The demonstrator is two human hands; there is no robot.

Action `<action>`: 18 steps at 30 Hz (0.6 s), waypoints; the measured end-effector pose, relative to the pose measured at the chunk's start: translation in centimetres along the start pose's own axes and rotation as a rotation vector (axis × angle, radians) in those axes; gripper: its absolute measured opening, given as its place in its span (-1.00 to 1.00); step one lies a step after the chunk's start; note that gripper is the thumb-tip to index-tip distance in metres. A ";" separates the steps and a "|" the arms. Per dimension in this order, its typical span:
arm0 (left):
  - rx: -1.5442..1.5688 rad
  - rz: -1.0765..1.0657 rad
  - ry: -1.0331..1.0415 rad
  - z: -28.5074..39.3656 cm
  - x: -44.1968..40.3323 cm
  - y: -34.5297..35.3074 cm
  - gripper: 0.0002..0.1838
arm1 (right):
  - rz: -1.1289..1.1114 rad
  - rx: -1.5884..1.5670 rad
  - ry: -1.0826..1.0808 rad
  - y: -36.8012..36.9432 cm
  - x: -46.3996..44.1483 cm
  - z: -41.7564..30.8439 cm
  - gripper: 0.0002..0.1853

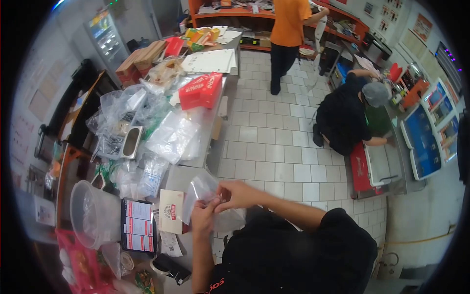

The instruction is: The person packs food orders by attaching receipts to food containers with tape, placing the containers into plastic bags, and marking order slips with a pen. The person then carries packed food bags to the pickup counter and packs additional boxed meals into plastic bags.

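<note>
A clear plastic bag (201, 184) is pinched between my two hands at the edge of the metal table. My left hand (202, 215) grips it from below, fingers closed. From the right, my right hand (234, 195) meets it, thumb and fingers pressed together on the bag's edge. Part of the bag hangs below my hands, over the table's edge. Just left of my hands lies a cream-coloured printed box (171, 211) with a red label. Beside that is a dark board with white-and-red labels (139, 224).
Plastic bags (174, 134), a metal tray (131, 142) and red boxes (200, 91) cover the table. A clear tub (96, 214) stands at left. One person in orange (289, 24) stands at the back; another in black (342, 111) crouches at right by a red cooler (360, 167).
</note>
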State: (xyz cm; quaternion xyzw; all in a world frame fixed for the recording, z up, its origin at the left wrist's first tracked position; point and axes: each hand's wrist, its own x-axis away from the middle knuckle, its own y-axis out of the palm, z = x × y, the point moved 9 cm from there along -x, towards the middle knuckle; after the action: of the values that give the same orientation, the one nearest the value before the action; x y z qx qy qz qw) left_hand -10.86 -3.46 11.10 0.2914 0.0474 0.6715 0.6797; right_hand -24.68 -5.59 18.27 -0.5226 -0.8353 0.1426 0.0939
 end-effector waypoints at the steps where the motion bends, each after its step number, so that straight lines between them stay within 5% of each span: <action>1: 0.053 0.009 -0.033 -1.2 0.6 -0.3 -0.64 | 0.017 -0.073 0.079 0.8 1.5 0.8 -0.60; 5: 0.106 -0.008 -0.119 -4.2 5.2 -1.9 -0.68 | 0.072 -0.250 0.215 0.8 6.5 3.7 -0.65; 7: -0.016 -0.039 -0.044 -3.1 6.2 -2.6 -0.72 | 0.260 0.130 0.265 -4.0 8.9 6.1 -0.78; 10: -0.300 -0.017 0.184 1.3 7.0 -5.6 -0.63 | 0.599 0.561 0.057 -7.9 11.4 3.6 -0.82; 13: -0.740 0.028 0.465 2.6 9.2 -2.9 -0.76 | 0.337 0.225 0.035 -0.7 9.0 2.1 -0.76; 15: -0.905 0.024 0.585 2.8 11.1 -0.8 -0.82 | 0.380 0.362 0.035 -3.0 9.7 2.2 -0.77; 18: -1.091 0.197 0.327 4.8 11.3 -10.9 -0.86 | 0.559 0.677 0.114 -10.3 12.5 5.1 -0.78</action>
State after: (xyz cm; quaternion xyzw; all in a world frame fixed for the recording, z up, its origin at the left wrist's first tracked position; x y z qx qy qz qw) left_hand 2.07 6.37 13.75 -0.2060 -0.2286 0.6952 0.6496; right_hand -40.40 0.66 17.02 -0.6751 -0.5618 0.3989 0.2636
